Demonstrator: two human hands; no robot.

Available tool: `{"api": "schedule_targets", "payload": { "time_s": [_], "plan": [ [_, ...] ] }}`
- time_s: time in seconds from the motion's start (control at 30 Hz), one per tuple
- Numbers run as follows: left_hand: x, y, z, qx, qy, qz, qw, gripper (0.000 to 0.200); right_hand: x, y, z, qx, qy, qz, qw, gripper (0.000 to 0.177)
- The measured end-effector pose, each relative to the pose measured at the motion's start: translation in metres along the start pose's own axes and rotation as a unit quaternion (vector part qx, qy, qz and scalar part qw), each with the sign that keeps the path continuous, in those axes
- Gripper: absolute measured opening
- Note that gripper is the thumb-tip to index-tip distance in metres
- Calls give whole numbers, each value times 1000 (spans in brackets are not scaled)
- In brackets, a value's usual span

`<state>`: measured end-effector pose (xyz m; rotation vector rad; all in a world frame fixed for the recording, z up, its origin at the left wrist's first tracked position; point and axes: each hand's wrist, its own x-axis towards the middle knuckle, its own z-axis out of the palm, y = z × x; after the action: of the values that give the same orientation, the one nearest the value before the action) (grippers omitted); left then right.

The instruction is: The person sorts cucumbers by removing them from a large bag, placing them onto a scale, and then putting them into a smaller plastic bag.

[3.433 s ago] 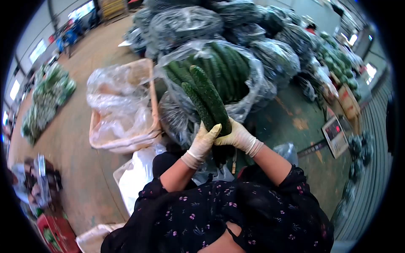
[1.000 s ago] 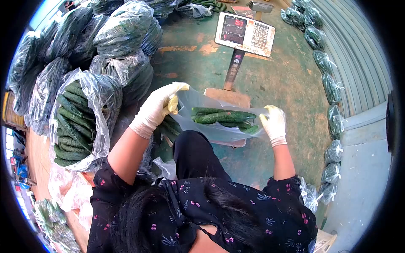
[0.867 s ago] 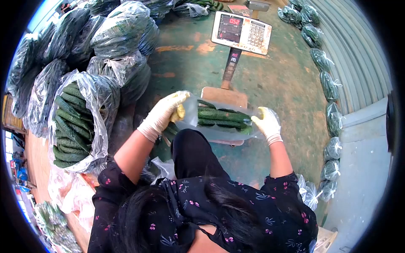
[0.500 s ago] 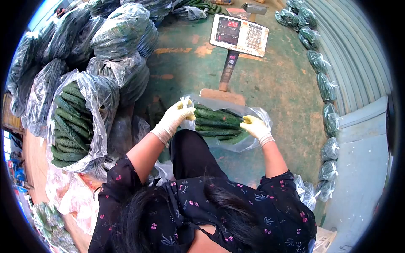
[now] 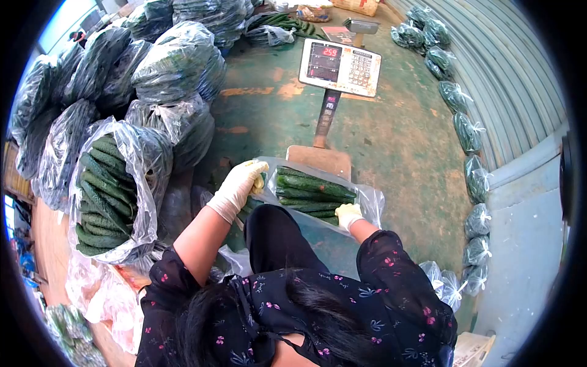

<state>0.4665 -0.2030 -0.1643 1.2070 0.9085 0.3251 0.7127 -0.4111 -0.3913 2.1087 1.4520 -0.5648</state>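
A clear plastic bag (image 5: pixel 367 199) with several long green cucumbers (image 5: pixel 312 191) lies in front of me, over the near side of the scale's platform (image 5: pixel 319 160). My left hand (image 5: pixel 239 185), in a pale glove, has its fingers curled on the bag's left edge, by the opening. At the lower right of the cucumbers, my gloved right hand (image 5: pixel 350 216) is closed on the bag near the cucumber ends. The scale's display (image 5: pixel 340 67) stands on its post just beyond, with red digits lit.
To the left stands a large open bag of cucumbers (image 5: pixel 105 196), with big filled bags (image 5: pixel 177 64) piled behind it. Small tied bags (image 5: pixel 471 171) line the right wall. Loose cucumbers (image 5: pixel 284 23) lie at the back. Crumpled pink plastic (image 5: pixel 113 296) is at lower left.
My right hand has moved down and left, from the bag's right edge to its near side. My left hand has shifted slightly left and down. The digits on the scale differ.
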Motion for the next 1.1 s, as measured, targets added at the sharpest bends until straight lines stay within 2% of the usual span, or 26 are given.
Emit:
{"api": "schedule_targets", "payload": {
  "time_s": [0.1, 0.17, 0.2, 0.23, 0.3, 0.33, 0.4, 0.43, 0.5, 0.57, 0.63, 0.7, 0.77, 0.8, 0.83, 0.9, 0.93, 1.03, 1.1],
  "plan": [
    [-5, 3, -2, -24, -1, -15, 1000, 21, 1, 13, -4, -49, 1, 1, 999, 25],
    [-5, -1, -9, -26, -8, -22, 999, 21, 11, 20, -7, -47, -16, -31, 998, 25],
    [-8, -3, -9, -42, -12, -9, 999, 19, -9, 24, -36, -45, -23, -74, 996, 26],
    [-11, -9, -8, -60, -17, 2, 998, 18, -23, 28, -70, 2, -70, -76, 995, 28],
    [-10, -13, -10, -62, -30, -6, 998, 18, -28, 35, -80, 56, -59, -91, 992, 33],
    [-9, -18, -8, -49, -29, 18, 998, 19, -37, 34, -95, 57, -57, -91, 993, 33],
    [-6, -29, -6, -29, -31, 35, 998, 25, -65, 31, -133, 77, -96, -77, 989, 42],
    [-12, -25, 4, -12, -5, 36, 999, 29, -77, 36, -145, 77, -87, -71, 991, 42],
    [-9, -30, 3, -27, -14, 45, 999, 32, -104, 40, -153, 247, 64, -118, 960, 48],
    [-4, -34, 0, -17, -33, 45, 998, 35, -137, 51, -174, 262, 108, -129, 950, 46],
    [-6, -35, 0, 58, 52, 70, 995, 38, -168, 64, -193, 277, 148, -144, 938, 43],
    [-22, -21, -2, 73, 77, 99, 989, 43, -195, 85, -203, 538, 38, -131, 832, 38],
    [-30, -21, -14, 76, 91, 114, 986, 44, -211, 103, -206, 627, 22, -158, 762, 35],
    [-37, -19, -16, 77, 93, 110, 987, 45, -216, 111, -206, 656, 23, -163, 736, 41],
    [-46, -15, -15, 76, 94, 112, 986, 45, -218, 112, -206, 654, 24, -165, 737, 41],
    [-60, -10, -12, -3, 78, 84, 993, 44, -222, 110, -207, 721, 34, -238, 650, 48],
    [-64, -12, -11, -23, 44, 88, 995, 42, -217, 103, -206, 720, 36, -244, 649, 55],
    [-96, 5, 8, -39, -79, 114, 990, 49, -211, 42, -224, 720, 23, -296, 627, 51],
    [-108, 4, 13, -73, -114, 131, 982, 57, -199, -9, -229, 690, 53, -344, 635, 54]
  ]
}}
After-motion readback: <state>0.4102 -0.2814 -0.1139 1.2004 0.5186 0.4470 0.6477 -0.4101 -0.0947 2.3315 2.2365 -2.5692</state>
